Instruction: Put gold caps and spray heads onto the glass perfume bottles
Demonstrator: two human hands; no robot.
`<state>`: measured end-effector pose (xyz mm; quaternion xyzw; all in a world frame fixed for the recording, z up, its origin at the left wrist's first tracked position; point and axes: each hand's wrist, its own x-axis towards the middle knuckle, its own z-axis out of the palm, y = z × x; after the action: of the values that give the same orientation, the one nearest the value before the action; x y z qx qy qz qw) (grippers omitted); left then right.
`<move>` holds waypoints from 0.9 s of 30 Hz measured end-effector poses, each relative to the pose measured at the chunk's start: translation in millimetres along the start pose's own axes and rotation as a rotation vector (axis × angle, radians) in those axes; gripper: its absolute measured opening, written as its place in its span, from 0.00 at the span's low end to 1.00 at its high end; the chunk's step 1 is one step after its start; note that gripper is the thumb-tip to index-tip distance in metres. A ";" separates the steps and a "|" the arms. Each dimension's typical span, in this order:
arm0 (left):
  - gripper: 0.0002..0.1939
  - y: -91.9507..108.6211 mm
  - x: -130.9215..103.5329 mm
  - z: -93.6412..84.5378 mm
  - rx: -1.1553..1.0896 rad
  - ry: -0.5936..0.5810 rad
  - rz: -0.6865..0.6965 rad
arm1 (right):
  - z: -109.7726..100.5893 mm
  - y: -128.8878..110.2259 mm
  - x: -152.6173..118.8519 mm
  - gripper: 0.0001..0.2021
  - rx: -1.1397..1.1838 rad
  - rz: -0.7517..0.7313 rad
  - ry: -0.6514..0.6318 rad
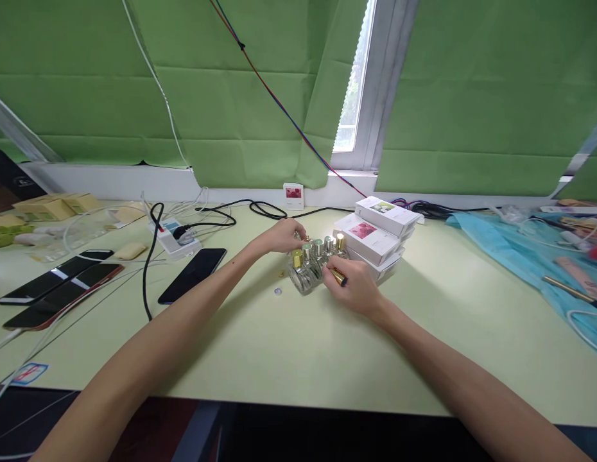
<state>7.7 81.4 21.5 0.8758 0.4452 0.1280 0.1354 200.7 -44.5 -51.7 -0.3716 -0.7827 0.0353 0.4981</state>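
Note:
Several small clear glass bottles [303, 278] with gold and silvery-green caps stand close together near the middle of the table. At their far left side, my left hand [282, 236] reaches over with bent fingers, closed at something small and shiny that I cannot make out. My right hand [355, 287] is at the near right side of the bottles. Its fingers are wrapped round a short gold-and-black tube [337, 276], partly covered by the hand. On the table left of the bottles lies a small round pale piece [278, 291].
White boxes [368, 239] are stacked right behind my right hand. A black phone [192, 276] and a power strip [176, 240] with cables lie left. Blue plastic sheeting [510, 247] with loose items covers the right side. A small white box [293, 196] stands against the wall.

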 end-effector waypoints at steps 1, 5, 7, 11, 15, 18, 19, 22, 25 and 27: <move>0.11 -0.7 -2.1 0.0 -0.005 0.007 0.011 | 0.3 -0.2 -0.4 0.14 -0.002 0.001 -0.008; 0.10 -4.1 -9.3 1.6 -0.035 0.042 0.041 | 1.6 0.0 -1.9 0.13 -0.008 -0.001 -0.022; 0.12 -6.6 -12.2 3.6 -0.047 0.065 0.040 | 1.5 0.1 -2.3 0.14 -0.006 -0.006 -0.023; 0.12 -12.4 -17.5 7.7 -0.071 0.115 0.037 | 0.3 -1.1 -2.6 0.14 0.004 0.007 -0.037; 0.14 -17.4 -22.1 9.9 -0.101 0.150 0.048 | 0.0 -2.1 -3.1 0.14 0.009 0.041 -0.067; 0.15 -21.5 -27.3 10.6 -0.128 0.161 0.036 | 0.3 -1.8 -3.4 0.13 0.017 0.043 -0.073; 0.16 -22.9 -29.7 10.8 -0.136 0.162 0.029 | 0.3 -1.6 -3.5 0.13 0.017 0.042 -0.073; 0.15 -26.5 -39.2 10.7 -0.159 0.167 0.021 | 0.4 -1.1 -3.7 0.13 0.021 0.046 -0.081; 0.16 -28.5 -50.1 9.3 -0.145 0.182 0.012 | 0.3 -1.0 -4.6 0.13 0.026 0.062 -0.097; 0.18 -28.7 -57.0 7.9 -0.140 0.181 0.000 | 0.3 -1.2 -5.4 0.13 0.025 0.075 -0.107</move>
<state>-43.6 50.2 -1.8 0.8492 0.4454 0.2373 0.1556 201.0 -48.6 -55.5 -0.3923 -0.7932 0.0834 0.4583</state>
